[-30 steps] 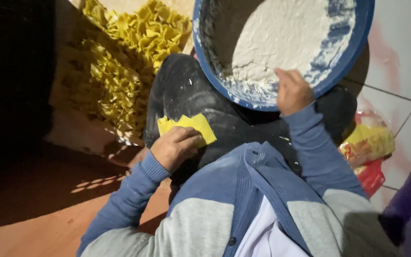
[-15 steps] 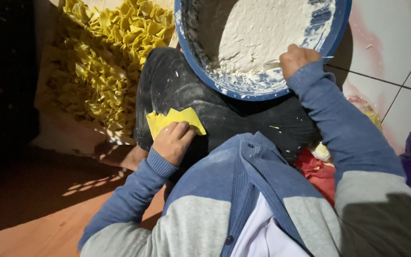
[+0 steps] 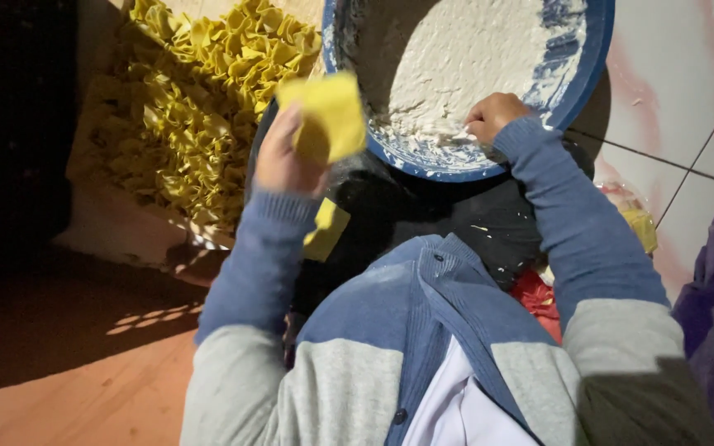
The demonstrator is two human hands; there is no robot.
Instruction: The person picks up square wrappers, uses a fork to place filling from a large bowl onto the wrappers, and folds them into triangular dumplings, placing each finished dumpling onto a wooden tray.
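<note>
from the head view, the left hand [image 3: 281, 157] is raised, wrist bent back, fingers closed around a yellow square [image 3: 329, 116] held just before the blue bowl [image 3: 586, 70] rim. the right hand [image 3: 496, 116] reaches into the bowl, fingers curled down into the white paste [image 3: 464, 58]. another yellow piece [image 3: 326, 231] lies on the dark lap [image 3: 423, 215], with a yellow pile [image 3: 183, 107] to the left.

Yellow square [image 3: 330, 116]; blue basin [image 3: 582, 74], whitish paste [image 3: 473, 58], perhaps.

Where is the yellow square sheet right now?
Head view, upper centre-left: the yellow square sheet is raised in the left hand, just left of the blue bowl.
</note>
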